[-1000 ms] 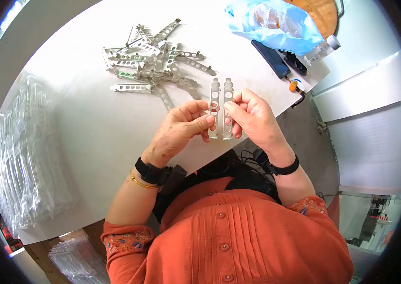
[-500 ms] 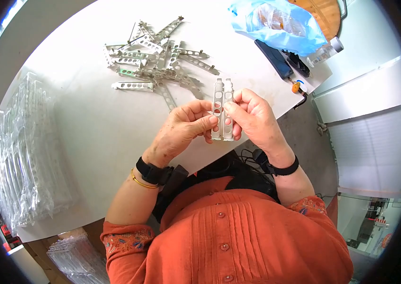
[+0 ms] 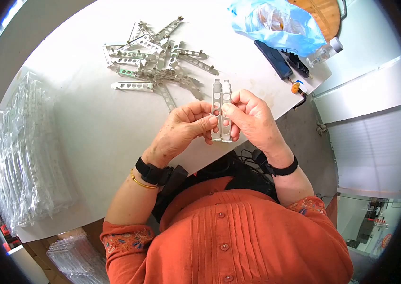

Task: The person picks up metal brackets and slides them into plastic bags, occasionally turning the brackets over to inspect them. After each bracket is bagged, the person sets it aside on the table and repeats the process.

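Upright and side by side in front of me are two slim perforated metal brackets, each with a row of round holes and a narrow tab at its top end. My left hand (image 3: 184,125) pinches the left bracket (image 3: 216,97) between thumb and fingers. The right bracket (image 3: 227,96) is gripped by my right hand (image 3: 255,118), its thumb pressed flat on the front. Their long edges lie close together, and the fingers behind are partly hidden. Beyond my hands, a loose pile of similar metal brackets (image 3: 158,59) lies on the white table (image 3: 101,137).
Clear plastic-wrapped packs (image 3: 25,156) stand at the left edge, with another wrapped stack (image 3: 78,258) below. At the back right are a blue plastic bag (image 3: 252,21), a dark phone (image 3: 274,59), a clear bottle (image 3: 322,53) and a round wooden board (image 3: 321,14).
Both hands have shifted very slightly left with the two brackets, which now sit closer together at the bottom. Both grips stay the same, and the pile has not moved.
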`<state>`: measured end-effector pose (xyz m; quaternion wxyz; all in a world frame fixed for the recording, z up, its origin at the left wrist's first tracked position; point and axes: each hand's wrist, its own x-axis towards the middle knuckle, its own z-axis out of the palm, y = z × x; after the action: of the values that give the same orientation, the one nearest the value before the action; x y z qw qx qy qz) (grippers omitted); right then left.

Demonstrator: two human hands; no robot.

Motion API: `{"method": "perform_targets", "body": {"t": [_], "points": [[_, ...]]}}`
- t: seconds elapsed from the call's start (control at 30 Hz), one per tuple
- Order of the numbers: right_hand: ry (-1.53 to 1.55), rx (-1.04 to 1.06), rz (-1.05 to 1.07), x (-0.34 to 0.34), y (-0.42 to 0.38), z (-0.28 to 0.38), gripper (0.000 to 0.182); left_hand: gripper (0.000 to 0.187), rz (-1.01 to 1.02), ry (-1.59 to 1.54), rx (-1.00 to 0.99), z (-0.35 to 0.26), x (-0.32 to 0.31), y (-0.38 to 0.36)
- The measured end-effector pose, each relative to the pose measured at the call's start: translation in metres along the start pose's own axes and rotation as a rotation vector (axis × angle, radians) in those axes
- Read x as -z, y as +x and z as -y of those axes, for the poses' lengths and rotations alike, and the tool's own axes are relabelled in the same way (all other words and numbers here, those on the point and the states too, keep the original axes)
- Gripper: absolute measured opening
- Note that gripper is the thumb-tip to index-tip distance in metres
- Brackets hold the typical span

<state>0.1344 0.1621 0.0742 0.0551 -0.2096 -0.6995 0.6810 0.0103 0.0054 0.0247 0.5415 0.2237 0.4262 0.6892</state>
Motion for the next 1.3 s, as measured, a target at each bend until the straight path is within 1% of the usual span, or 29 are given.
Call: {"method": "perform_targets", "body": {"t": [0.43,1.07,1.17,1.23,1.3], "points": [[-0.029,0.003,0.01,0.0006,-0.0005,0.0022,0.013,0.016,0.026,0.012,-0.013,0.0014,0.001,0.0005],[-0.031,-0.004,0.01,0.0018,-0.0012,0.0016,0.013,0.017,0.049,0.04,-0.001,-0.0007,0.0004,-0.0002],[-0.026,-0.002,0.001,0.0042,-0.0004,0.0014,0.013,0.017,0.032,-0.011,-0.013,-0.0006,0.0004,-0.0016],[-0.026,0.038,-0.051,0.0082,0.0016,-0.0009,0.015,0.018,-0.074,-0.025,0.0,-0.0006,0.0028,-0.0018],[-0.039,0.022,-0.056,0.0088,0.0031,-0.0017,0.014,0.02,-0.078,-0.013,-0.025,-0.001,0.0046,-0.0015]]}}
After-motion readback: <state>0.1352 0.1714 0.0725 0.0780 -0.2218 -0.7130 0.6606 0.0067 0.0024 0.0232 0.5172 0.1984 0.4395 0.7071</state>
